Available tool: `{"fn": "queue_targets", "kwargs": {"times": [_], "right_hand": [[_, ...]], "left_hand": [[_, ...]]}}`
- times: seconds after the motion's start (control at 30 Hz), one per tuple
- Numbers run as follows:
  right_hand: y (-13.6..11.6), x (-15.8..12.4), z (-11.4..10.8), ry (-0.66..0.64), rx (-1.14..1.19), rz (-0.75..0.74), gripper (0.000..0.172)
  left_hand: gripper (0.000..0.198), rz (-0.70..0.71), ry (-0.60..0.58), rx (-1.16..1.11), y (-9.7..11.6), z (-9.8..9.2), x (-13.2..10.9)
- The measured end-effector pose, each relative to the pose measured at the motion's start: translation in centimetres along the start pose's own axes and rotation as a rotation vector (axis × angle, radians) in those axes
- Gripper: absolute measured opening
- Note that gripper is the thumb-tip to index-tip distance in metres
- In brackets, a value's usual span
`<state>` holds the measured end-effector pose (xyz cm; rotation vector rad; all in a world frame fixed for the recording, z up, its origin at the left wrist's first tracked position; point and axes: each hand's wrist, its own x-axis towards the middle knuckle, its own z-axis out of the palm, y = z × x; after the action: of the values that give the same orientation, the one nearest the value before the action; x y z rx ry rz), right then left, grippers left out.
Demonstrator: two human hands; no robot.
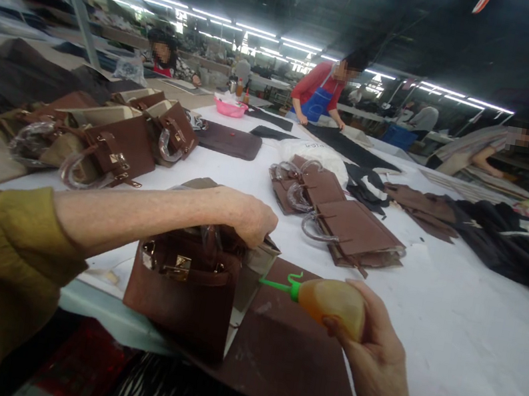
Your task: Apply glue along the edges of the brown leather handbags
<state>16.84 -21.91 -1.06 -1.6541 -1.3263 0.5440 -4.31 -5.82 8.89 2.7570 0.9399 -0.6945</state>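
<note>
A brown leather handbag [183, 303] with gold hardware stands upright at the near edge of the table. My left hand [254, 218] reaches over its top and is closed at the upper right edge, fingertips partly hidden. In my right hand [378, 322] lies a squeeze bottle [330, 304] of amber liquid, its fingers wrapped round it. The bottle's green nozzle [277, 285] points left at the bag's pale side panel [251, 277], apparently just touching or close to it. Under and beside the bag spreads a flat brown leather panel [288, 357].
Several similar handbags [124, 141] stand at the left, and more brown bags [360, 231] lie beyond my right hand. A pink basin [229, 108] sits farther back. Dark material [515, 246] is heaped at the right. Across the white table [474, 341], a co-worker in a blue apron [318, 102] handles black pieces.
</note>
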Motion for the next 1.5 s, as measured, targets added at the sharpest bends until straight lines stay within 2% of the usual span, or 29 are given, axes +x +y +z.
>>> {"fn": "queue_targets", "kwargs": {"times": [0.53, 0.9, 1.17, 1.3, 1.37, 1.5], "right_hand": [[1.1, -1.8, 1.0, -0.067, 0.009, 0.000, 0.049], [2.0, -3.2, 2.2, -0.141, 0.043, 0.039, 0.048], [3.0, -3.7, 2.3, -0.189, 0.027, 0.011, 0.046], [2.7, -4.1, 2.1, -0.213, 0.023, 0.012, 0.046], [2.2, -4.4, 1.9, -0.194, 0.021, 0.004, 0.046], [1.2, -4.8, 1.2, -0.072, -0.003, -0.051, 0.044]], "left_hand": [[0.038, 0.035, 0.007, 0.053, 0.2, 0.2, 0.0], [0.037, 0.022, 0.022, 0.061, 1.0, 0.2, -0.9], [0.031, -0.012, 0.013, 0.086, 2.1, -0.1, -2.0], [0.028, 0.017, 0.044, 0.101, 2.3, 0.1, -2.7], [0.025, 0.017, 0.047, 0.104, 2.4, 0.2, -2.9], [0.026, 0.031, 0.047, 0.106, 2.3, 0.3, -2.9]]}}
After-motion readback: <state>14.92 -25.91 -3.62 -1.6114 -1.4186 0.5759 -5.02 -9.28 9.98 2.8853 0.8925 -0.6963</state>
